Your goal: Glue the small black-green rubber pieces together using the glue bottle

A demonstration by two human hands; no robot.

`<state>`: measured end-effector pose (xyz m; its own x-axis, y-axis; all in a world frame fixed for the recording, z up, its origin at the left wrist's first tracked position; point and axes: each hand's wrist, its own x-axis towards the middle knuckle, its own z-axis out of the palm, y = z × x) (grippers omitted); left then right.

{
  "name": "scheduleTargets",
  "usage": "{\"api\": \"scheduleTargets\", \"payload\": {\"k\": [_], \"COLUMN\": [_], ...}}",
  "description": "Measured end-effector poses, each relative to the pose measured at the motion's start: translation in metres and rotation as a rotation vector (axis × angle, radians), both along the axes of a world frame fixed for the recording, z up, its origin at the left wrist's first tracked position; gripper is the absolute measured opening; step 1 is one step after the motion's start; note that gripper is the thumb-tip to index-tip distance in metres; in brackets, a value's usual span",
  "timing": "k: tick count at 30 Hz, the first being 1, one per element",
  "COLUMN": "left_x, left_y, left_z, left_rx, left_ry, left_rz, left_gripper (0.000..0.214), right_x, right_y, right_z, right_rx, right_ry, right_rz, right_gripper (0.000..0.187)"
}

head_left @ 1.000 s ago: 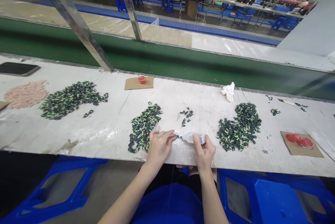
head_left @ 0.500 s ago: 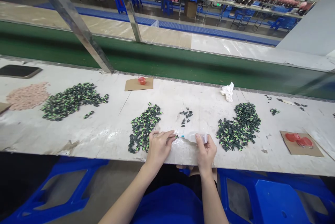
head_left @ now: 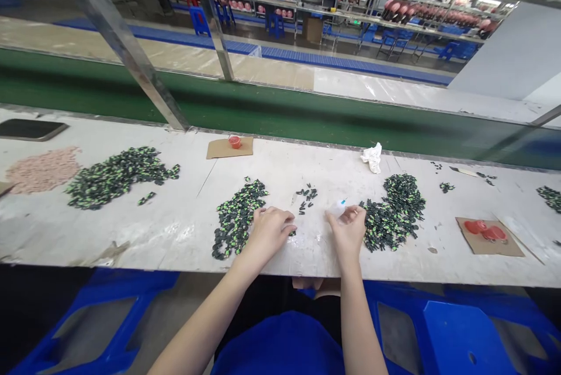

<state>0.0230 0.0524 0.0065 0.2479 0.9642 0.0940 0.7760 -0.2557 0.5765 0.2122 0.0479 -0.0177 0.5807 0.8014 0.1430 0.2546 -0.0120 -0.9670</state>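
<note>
My left hand (head_left: 270, 229) is closed in a pinch on a small dark piece at the right edge of a pile of black-and-green pieces (head_left: 236, 216). My right hand (head_left: 350, 229) grips a small clear squeeze bottle (head_left: 337, 208) with a blue tip, tilted up and away from the left hand. A few loose dark pieces (head_left: 307, 195) lie just beyond both hands. Another black-and-green pile (head_left: 397, 208) lies right of my right hand.
The white worktable (head_left: 184, 229) also holds a third dark pile (head_left: 116, 173), a pink pile (head_left: 41, 169), cardboard with a red cap (head_left: 234, 142), cardboard with red lids (head_left: 486, 233) and a crumpled tissue (head_left: 371, 156). A green conveyor belt (head_left: 280, 112) runs behind. Blue stools (head_left: 438, 328) stand below.
The bottle's tip has left the piece in my left hand; my right hand has swung the bottle up and to the right. The camera has tilted slightly.
</note>
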Motion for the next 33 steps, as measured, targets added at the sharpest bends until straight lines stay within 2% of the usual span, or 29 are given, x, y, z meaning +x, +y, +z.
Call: {"api": "scheduleTargets", "payload": {"k": [2,5,7,9,11,13,16,19,25,33], "left_x": [0.000,-0.003,-0.004,-0.005,-0.005,-0.007,-0.014,-0.023,-0.032,-0.033], "left_y": [-0.001,-0.007,-0.011,-0.014,-0.016,-0.017,-0.018,-0.021,-0.025,-0.028], "left_z": [-0.002,-0.011,-0.017,-0.022,-0.025,-0.026,-0.027,-0.026,-0.024,-0.026], "left_rx": [0.017,0.055,0.062,0.062,0.077,0.099,0.097,0.068,0.045,0.117], "left_ry": [0.033,0.037,0.022,0.002,-0.020,-0.044,-0.089,-0.149,-0.223,-0.259], "left_rz": [-0.009,-0.026,-0.034,-0.032,-0.033,-0.038,-0.022,0.012,0.057,0.101], "left_gripper": [0.008,0.009,0.011,0.015,0.017,0.018,0.016,0.015,0.015,0.017], "right_x": [0.000,-0.004,-0.011,-0.023,-0.036,-0.046,-0.053,-0.054,-0.054,-0.051], "right_y": [-0.002,-0.015,-0.026,-0.032,-0.029,-0.017,0.003,0.015,0.012,0.015], "right_z": [0.000,0.005,0.008,0.009,0.008,0.007,0.010,0.018,0.027,0.030], "right_rx": [0.000,0.117,0.231,0.300,0.244,0.082,-0.190,-0.360,-0.390,-0.373], "right_ry": [-0.075,-0.307,-0.467,-0.561,-0.636,-0.739,-0.899,-1.006,-1.095,-0.967], "right_rz": [0.004,-0.106,-0.136,-0.005,0.203,0.363,0.492,0.543,0.604,0.629], "right_gripper": [0.054,0.057,0.040,0.015,0.021,0.027,0.028,0.024,0.020,0.013]}}
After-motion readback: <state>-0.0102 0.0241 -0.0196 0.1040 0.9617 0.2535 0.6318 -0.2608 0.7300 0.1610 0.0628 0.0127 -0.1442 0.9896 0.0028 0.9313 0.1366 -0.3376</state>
